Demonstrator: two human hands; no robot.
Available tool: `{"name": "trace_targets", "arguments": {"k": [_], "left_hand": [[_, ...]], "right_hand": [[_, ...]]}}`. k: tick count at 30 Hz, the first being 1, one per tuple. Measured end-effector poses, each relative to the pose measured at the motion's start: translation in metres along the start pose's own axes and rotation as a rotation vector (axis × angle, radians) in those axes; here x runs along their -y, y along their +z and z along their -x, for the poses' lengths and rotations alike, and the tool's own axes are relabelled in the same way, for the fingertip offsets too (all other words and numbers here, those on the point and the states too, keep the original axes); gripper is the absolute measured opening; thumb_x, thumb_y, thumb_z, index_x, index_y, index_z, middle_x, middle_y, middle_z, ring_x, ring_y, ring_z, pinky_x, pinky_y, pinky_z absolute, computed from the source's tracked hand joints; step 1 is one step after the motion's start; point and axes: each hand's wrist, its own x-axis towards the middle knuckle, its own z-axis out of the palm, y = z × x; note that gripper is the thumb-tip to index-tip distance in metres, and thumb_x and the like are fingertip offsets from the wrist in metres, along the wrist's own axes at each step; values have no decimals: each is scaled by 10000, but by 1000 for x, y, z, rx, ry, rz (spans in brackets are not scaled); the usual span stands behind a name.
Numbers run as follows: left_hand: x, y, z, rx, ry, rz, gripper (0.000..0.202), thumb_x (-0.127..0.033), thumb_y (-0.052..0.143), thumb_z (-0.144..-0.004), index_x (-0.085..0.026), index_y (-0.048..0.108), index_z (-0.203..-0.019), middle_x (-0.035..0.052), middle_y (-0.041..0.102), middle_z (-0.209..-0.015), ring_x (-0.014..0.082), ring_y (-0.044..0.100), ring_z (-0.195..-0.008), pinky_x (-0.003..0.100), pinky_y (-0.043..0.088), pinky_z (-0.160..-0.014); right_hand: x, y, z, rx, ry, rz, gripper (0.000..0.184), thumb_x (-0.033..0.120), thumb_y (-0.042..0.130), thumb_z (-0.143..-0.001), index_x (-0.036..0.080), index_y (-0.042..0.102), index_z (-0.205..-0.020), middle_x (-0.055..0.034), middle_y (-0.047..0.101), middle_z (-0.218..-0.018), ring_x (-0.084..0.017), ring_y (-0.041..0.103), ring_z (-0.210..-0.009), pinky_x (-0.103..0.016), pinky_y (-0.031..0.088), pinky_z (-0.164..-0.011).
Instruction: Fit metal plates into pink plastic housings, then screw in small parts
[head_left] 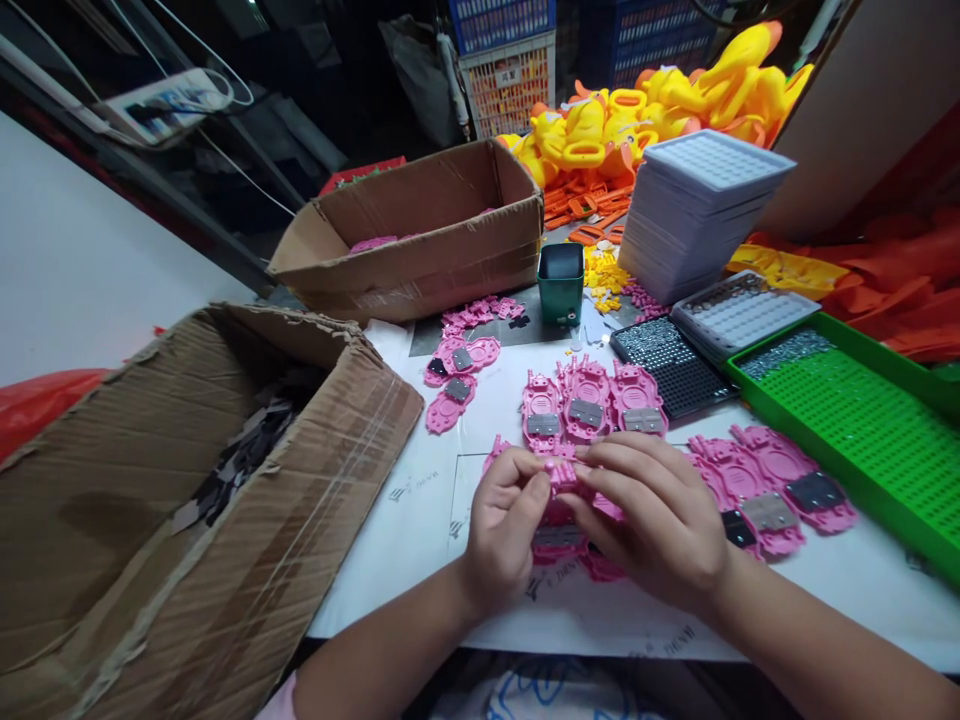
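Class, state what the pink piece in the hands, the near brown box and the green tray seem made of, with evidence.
Pink piece: likely moulded plastic, even colour, slight sheen.
Brown box: cardboard, matt, torn edges, clear tape.
Green tray: probably plastic, smooth rim, regular moulded grid.

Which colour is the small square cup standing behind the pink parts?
The cup is dark green, seen best in the head view.

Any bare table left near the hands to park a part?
Two patches: white sheet between the near box and left hand; a strip nearer than the pink shells, between right hand and green tray. Crowded: beyond the hands, shells run back to the cup, black tray, grey stack. Both hands pinch one shell.
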Motion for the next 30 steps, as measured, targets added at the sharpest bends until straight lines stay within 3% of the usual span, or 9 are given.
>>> {"name": "trace_targets", "arguments": {"k": [5, 9, 14, 17, 23, 27, 30], "left_hand": [[0, -5, 2, 90, 76, -90, 200, -341, 684, -784, -193, 556, -825, -20, 552, -681, 76, 445, -559, 188, 373, -544], [-5, -5, 1, 119, -10, -69, 179, -348, 661, -804, -194, 572, -828, -31, 532, -629, 63, 426, -508, 183, 371, -519], [-17, -2, -4, 92, -65, -44, 257, -398, 729, -727, -169, 665, -824, 3, 607, -632, 92, 514, -532, 215, 437, -554], [-18, 0, -6, 154, -122, 93, 277, -420, 721, -723, -154, 646, -735, -5, 583, -529, 89, 501, -426, 208, 423, -458], [-8, -4, -5, 280, -158, 243, 267, -415, 653, -790, -158, 584, -770, 1, 595, -503, 119, 562, -398, 201, 449, -411], [-16, -8, -12, 181, -169, 250, 265, -405, 675, -762, -158, 577, -766, -4, 602, -514, 119, 569, -410, 208, 472, -414], [-34, -14, -28, -23, -169, 240, 256, -367, 713, -688, -158, 579, -751, -17, 626, -563, 100, 564, -413, 194, 469, -409]], "right_hand": [[5, -4, -1, 8, -23, -28, 154, 135, 649, -755, 129, 630, -908, -121, 711, -870, -218, 652, -863, -383, 576, -727], [6, -7, -2, 35, -63, -40, 177, 143, 691, -724, 114, 639, -892, -126, 712, -861, -235, 657, -868, -393, 579, -724], [5, -14, -4, 16, -73, -87, 300, 302, 683, -760, 100, 634, -975, -133, 703, -883, -244, 647, -921, -393, 587, -753], [3, -19, -8, 1, -42, -129, 281, 250, 630, -788, 117, 607, -1034, -126, 691, -900, -226, 649, -926, -373, 588, -777], [0, -24, -13, 8, -18, -138, 284, 168, 611, -775, 130, 587, -1056, -118, 682, -895, -215, 654, -892, -361, 582, -782], [-1, -22, -11, 13, -39, -151, 251, 157, 622, -766, 96, 593, -1007, -130, 673, -878, -214, 644, -894, -353, 576, -793], [-4, -23, -10, 12, -17, -143, 265, 146, 610, -773, 103, 583, -1033, -133, 666, -907, -213, 640, -891, -368, 571, -790]]}}
